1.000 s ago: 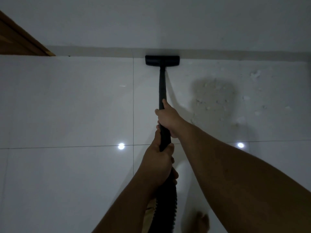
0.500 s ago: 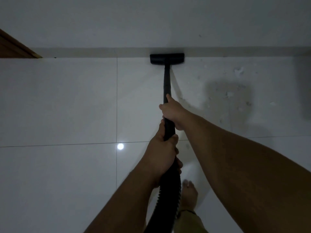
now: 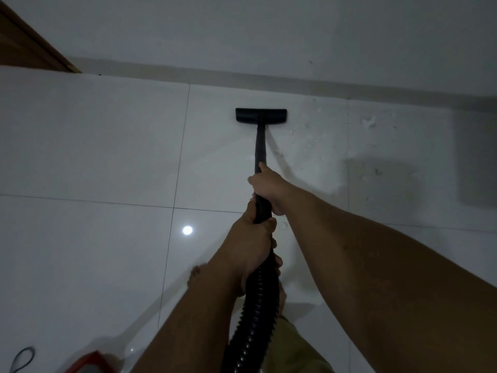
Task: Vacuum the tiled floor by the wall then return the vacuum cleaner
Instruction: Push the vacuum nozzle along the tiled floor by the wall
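My right hand [image 3: 269, 188] is furthest out, arm stretched long from the lower right, fingers curled round the rigid black vacuum tube [image 3: 260, 146] with the thumb laid straight along its top. My left hand [image 3: 250, 243] grips just behind it, fist closed where the tube meets the ribbed black flexible hose [image 3: 255, 313], which drops back between my forearms and runs out of view at the bottom edge.

Ahead of my right fingers the tube ends in the flat black floor nozzle [image 3: 261, 115], lying on the glossy white tiled floor [image 3: 94, 157], near the grey skirting of the white wall [image 3: 269, 30] but apart from it. To the right of the nozzle the tiles look speckled with pale crumbs (possibly plaster dust; the light is too dim to say).

Behind my left wrist a bare foot [image 3: 195, 275] is half hidden. A red and grey object [image 3: 92, 363], probably the vacuum body, is cut off at the lower left, beside a loop of black cord [image 3: 22, 358].
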